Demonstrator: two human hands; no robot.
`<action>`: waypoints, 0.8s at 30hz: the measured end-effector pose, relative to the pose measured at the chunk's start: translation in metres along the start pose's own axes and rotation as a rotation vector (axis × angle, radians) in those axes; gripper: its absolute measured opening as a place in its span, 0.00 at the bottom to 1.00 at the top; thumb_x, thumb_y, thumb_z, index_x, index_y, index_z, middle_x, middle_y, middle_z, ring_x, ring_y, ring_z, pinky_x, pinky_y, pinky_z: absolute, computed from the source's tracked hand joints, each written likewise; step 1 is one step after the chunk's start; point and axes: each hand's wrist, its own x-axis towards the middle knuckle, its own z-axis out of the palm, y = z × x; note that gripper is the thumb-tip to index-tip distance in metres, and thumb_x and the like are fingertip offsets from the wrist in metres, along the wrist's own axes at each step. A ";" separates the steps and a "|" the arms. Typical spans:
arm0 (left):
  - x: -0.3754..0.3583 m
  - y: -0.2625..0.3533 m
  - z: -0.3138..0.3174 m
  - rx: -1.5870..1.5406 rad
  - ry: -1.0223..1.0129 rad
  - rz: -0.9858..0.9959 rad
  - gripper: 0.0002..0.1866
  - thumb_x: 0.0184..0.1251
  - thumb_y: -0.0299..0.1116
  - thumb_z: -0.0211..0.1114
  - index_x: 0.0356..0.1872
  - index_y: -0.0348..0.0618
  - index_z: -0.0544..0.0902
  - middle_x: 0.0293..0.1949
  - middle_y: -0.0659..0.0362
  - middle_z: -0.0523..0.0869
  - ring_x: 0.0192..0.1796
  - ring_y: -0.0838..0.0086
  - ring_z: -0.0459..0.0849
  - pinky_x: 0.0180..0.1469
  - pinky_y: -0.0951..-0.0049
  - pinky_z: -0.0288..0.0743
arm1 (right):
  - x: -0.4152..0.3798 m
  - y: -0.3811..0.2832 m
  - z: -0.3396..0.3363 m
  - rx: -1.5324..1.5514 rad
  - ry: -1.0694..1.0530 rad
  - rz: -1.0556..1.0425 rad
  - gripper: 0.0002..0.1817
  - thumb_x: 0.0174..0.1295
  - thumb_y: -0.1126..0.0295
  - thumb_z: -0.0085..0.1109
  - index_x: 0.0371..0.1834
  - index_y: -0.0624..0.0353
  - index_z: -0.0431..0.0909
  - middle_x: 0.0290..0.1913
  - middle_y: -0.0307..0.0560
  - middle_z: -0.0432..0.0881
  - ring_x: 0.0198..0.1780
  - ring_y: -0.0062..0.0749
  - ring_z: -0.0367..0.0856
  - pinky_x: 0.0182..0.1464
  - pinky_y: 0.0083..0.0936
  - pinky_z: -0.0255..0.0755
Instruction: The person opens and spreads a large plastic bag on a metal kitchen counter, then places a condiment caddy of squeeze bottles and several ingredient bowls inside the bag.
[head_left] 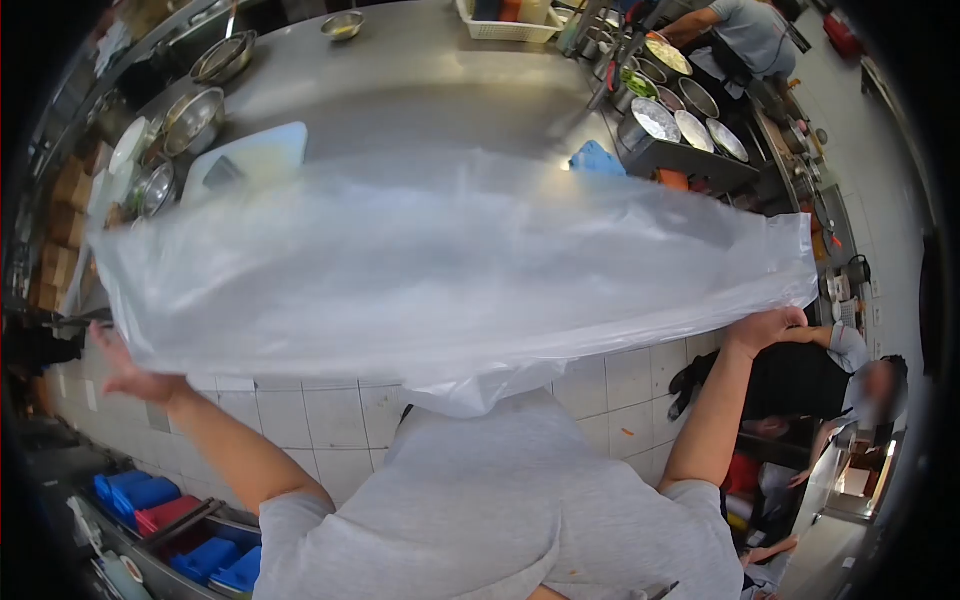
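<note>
A large translucent plastic bag (440, 270) is stretched wide in front of me, billowing over the near edge of the steel counter. At its right end, my right hand (768, 328) is closed on the lower edge of the plastic. My left hand (135, 372) is at the lower left corner of the bag, fingers spread apart and the palm close against the edge. Part of the bag hangs down in the middle, over my shirt front. Behind the plastic, a white cutting board (285, 145) is partly covered from view, with a grey rectangular blade-like piece on it.
Metal bowls (195, 120) and a strainer (224, 58) stand on the steel counter (420, 60) at the left. A blue cloth-like item (597, 158) lies near its right end. Food containers (655, 120) line the right side. Co-workers stand at upper right and right. Blue bins (145, 493) sit lower left.
</note>
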 end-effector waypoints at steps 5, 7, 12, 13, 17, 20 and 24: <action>0.006 0.071 0.063 0.422 -0.059 0.573 0.38 0.79 0.51 0.59 0.80 0.40 0.59 0.76 0.46 0.72 0.72 0.55 0.76 0.75 0.48 0.66 | 0.012 0.011 -0.025 1.018 -0.860 0.238 0.45 0.79 0.29 0.27 0.77 0.58 0.66 0.73 0.50 0.74 0.71 0.44 0.74 0.77 0.41 0.62; -0.028 0.063 0.126 0.864 -0.443 0.010 0.39 0.76 0.49 0.63 0.80 0.38 0.63 0.74 0.46 0.74 0.72 0.59 0.76 0.72 0.55 0.70 | 0.014 0.061 -0.012 0.829 -0.720 0.233 0.43 0.79 0.30 0.31 0.77 0.57 0.66 0.73 0.50 0.74 0.70 0.44 0.75 0.77 0.40 0.63; -0.182 -0.111 0.175 0.631 -2.217 -0.853 0.48 0.71 0.66 0.65 0.80 0.41 0.66 0.73 0.46 0.77 0.72 0.59 0.77 0.70 0.64 0.74 | -0.023 0.062 0.059 -0.494 -0.639 0.377 0.39 0.80 0.40 0.47 0.76 0.67 0.66 0.72 0.59 0.74 0.72 0.48 0.72 0.75 0.43 0.64; -0.222 -0.136 0.169 0.535 -2.464 -0.636 0.41 0.76 0.64 0.62 0.75 0.40 0.74 0.67 0.48 0.82 0.68 0.61 0.79 0.67 0.64 0.75 | -0.048 0.064 0.060 -0.615 -0.522 0.244 0.40 0.79 0.42 0.49 0.77 0.68 0.65 0.74 0.64 0.72 0.72 0.53 0.72 0.75 0.45 0.64; -0.301 -0.161 0.126 0.550 -1.742 -0.978 0.32 0.82 0.58 0.57 0.67 0.36 0.81 0.59 0.54 0.87 0.60 0.69 0.82 0.64 0.66 0.75 | -0.159 0.088 0.012 -0.631 -0.462 0.383 0.45 0.78 0.41 0.51 0.83 0.67 0.57 0.78 0.71 0.65 0.77 0.62 0.67 0.77 0.48 0.61; -0.326 -0.147 0.116 0.394 -1.148 -1.193 0.29 0.85 0.54 0.55 0.63 0.35 0.83 0.55 0.56 0.88 0.55 0.73 0.83 0.61 0.67 0.77 | -0.234 0.053 0.027 -0.214 -0.980 1.108 0.50 0.77 0.38 0.52 0.85 0.68 0.49 0.78 0.68 0.66 0.77 0.55 0.67 0.78 0.46 0.61; -0.328 -0.145 0.122 0.298 -1.246 -1.165 0.28 0.86 0.52 0.53 0.62 0.35 0.84 0.54 0.56 0.89 0.54 0.73 0.83 0.60 0.67 0.78 | -0.286 0.007 0.096 -0.008 -1.340 1.247 0.49 0.74 0.43 0.61 0.84 0.65 0.52 0.69 0.61 0.76 0.65 0.43 0.78 0.66 0.39 0.73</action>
